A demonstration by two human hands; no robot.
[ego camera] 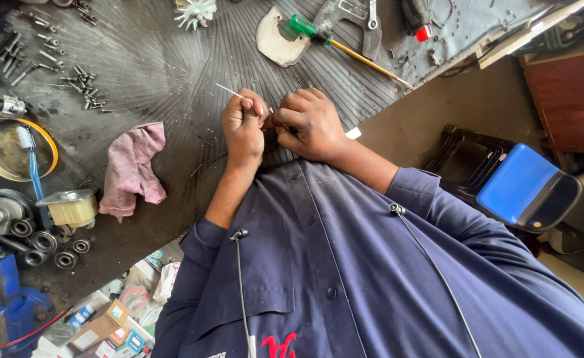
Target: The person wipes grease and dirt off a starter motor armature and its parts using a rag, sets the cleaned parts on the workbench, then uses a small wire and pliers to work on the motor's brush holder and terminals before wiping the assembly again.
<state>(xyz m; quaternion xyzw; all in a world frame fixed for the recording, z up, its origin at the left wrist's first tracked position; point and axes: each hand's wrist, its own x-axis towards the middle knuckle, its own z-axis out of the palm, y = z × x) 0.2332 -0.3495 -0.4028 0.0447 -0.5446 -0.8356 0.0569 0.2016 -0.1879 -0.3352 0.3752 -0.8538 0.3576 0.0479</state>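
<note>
Over the ribbed mat (173, 59), both hands pinch a thin wire (229, 91).

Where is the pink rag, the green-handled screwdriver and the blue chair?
pink rag (131, 169), head view, middle of the crumpled cloth.
green-handled screwdriver (303, 26), head view, on its green handle.
blue chair (514, 182), head view, on the blue seat.

Beside the crumpled pink cloth rag (133, 169), the ribbed rubber bench mat (173, 59) looks matt and dusty; above it lie dull metal bolts (85, 89), and the screwdriver's (335, 45) green plastic handle shines.
</note>
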